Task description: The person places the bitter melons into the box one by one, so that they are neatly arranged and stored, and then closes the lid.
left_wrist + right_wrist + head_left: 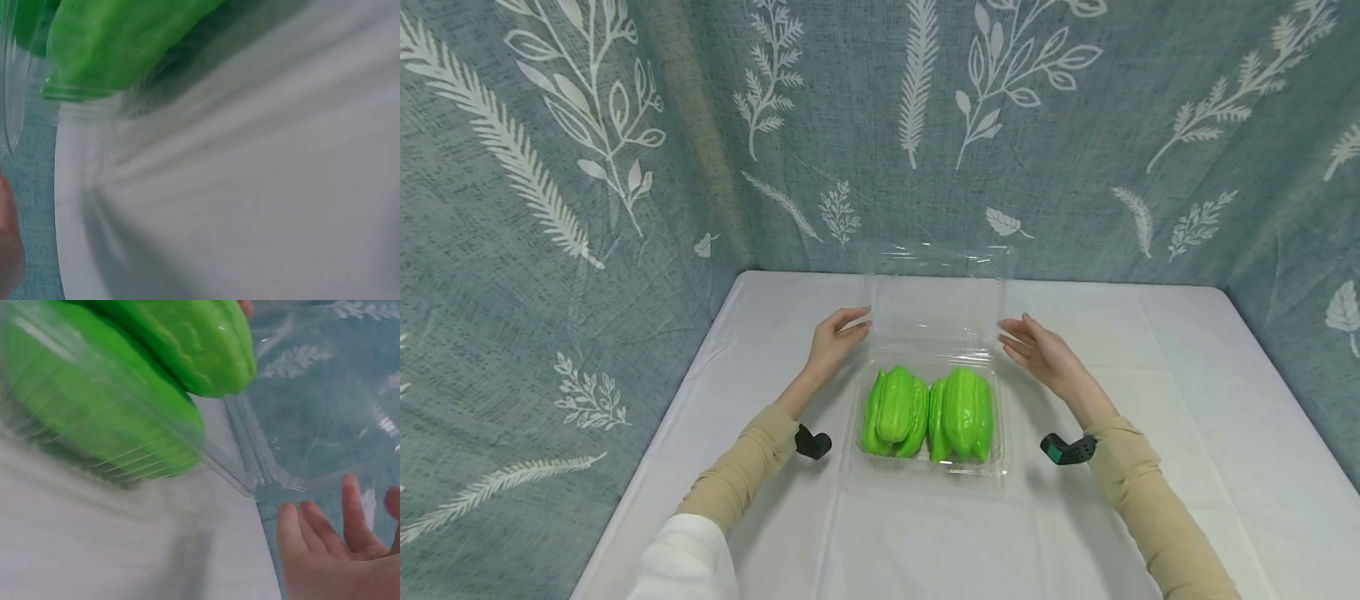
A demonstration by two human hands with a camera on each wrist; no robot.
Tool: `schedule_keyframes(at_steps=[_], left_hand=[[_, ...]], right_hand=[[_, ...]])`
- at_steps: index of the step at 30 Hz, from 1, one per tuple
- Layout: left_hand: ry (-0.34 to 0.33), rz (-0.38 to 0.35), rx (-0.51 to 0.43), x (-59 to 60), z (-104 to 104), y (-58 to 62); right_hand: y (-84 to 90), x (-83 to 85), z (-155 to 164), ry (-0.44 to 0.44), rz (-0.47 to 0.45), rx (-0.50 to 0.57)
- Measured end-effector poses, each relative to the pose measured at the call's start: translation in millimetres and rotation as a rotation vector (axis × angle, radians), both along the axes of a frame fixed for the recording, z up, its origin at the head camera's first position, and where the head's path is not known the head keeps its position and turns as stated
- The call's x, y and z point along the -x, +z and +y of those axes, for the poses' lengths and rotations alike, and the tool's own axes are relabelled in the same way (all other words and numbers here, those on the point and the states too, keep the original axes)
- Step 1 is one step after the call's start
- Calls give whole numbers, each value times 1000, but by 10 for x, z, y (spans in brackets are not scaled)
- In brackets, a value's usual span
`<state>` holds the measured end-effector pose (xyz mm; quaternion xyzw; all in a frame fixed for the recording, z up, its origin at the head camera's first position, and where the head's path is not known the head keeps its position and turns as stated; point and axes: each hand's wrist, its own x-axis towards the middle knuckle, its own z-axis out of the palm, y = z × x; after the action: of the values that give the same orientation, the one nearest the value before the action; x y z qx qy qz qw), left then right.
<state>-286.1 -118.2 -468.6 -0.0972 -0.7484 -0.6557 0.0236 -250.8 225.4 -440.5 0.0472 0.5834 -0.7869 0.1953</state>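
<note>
White tablecloth (1150, 400); both hands (833, 337) (1036, 348) spread, flanking unlabelled clamshell lid (936, 304).

White-clothed table (1187, 417) — a clear clamshell box (925, 454) sits on it.

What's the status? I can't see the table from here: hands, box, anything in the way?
Left hand and right hand open, at the sides of the raised clear lid. Two green peppers sit in the box. Nothing in the way.
</note>
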Motion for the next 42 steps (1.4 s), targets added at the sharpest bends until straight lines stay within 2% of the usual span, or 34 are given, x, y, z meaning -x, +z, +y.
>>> schedule_keyframes(at_steps=[4, 8, 13, 20, 23, 25, 29, 33, 36, 38, 42], left_hand=[[3, 49, -83, -109, -36, -45], [-7, 33, -88, -251, -97, -64], [-103, 18, -28, -429, -183, -84], [-200, -33, 54, -682, -126, -41], [-245, -54, 121, -769, -47, -3], [-249, -81, 150, -806, 14, 13], [-180, -129, 138, -844, 122, -3], [-109, -128, 88, -828, 230, -45], [-74, -121, 65, -770, 324, -58], [-57, -114, 61, -707, 387, -60], [-39, -111, 40, -543, 498, -62]], right_hand=[[-16, -116, -4, -5, 48, -69], [-83, -266, -33, -12, 98, -220], [-242, -452, -22, 10, 167, -386], [-441, -618, 16, 26, 288, -450], [-452, -665, 6, 19, 297, -466], [-432, -688, -9, 5, 297, -469], [-359, -710, -19, -11, 273, -467], [-298, -703, 63, 45, 177, -469], [-278, -689, 181, 162, 87, -496], [-281, -684, 267, 269, 51, -503], [-320, -715, 399, 426, 8, -435]])
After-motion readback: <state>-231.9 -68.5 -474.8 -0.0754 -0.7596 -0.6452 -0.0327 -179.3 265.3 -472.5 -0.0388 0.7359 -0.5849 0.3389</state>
